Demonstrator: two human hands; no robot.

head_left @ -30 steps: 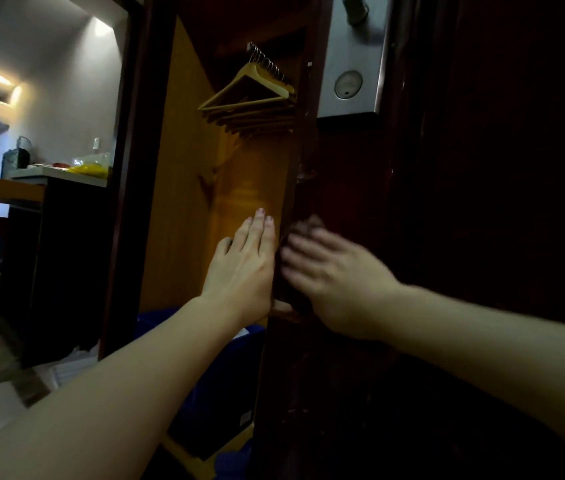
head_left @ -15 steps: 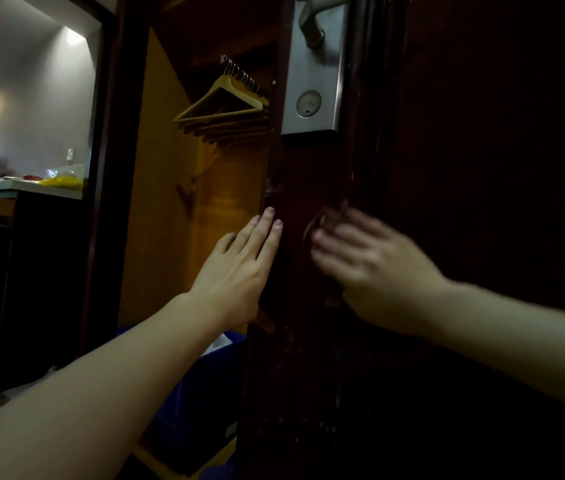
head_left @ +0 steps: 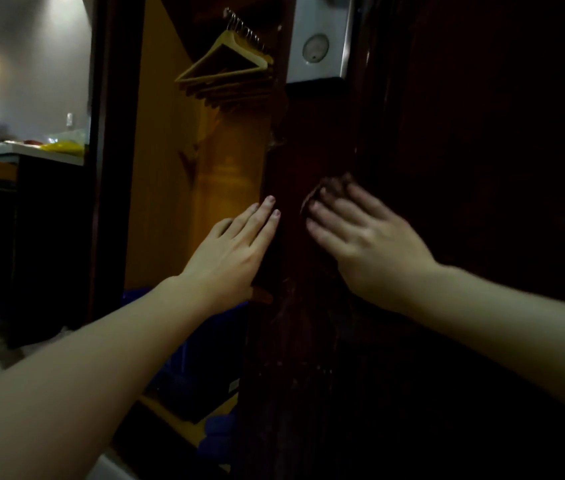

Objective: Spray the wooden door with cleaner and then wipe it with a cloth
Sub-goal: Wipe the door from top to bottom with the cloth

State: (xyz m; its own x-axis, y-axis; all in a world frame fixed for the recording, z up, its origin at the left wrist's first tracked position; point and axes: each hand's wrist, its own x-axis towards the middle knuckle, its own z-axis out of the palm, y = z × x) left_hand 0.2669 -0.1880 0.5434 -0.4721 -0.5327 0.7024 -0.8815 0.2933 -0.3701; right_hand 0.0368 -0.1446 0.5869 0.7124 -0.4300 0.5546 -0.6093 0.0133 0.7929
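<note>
The dark wooden door (head_left: 464, 174) carries a silver lock plate (head_left: 319, 43). Below the plate, the right hand (head_left: 367, 244) presses a dark cloth (head_left: 334, 186) flat to the door with its fingers spread. Below and left of the plate, the left hand (head_left: 232, 251), fingers straight, rests against the door's edge. Wooden hangers (head_left: 229, 64) hang just left of the plate.

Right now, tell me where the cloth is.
In the head view the cloth sits just right of centre, pressed against the dark wooden door under the right hand, below the metal lock plate and right of the left hand.
</note>
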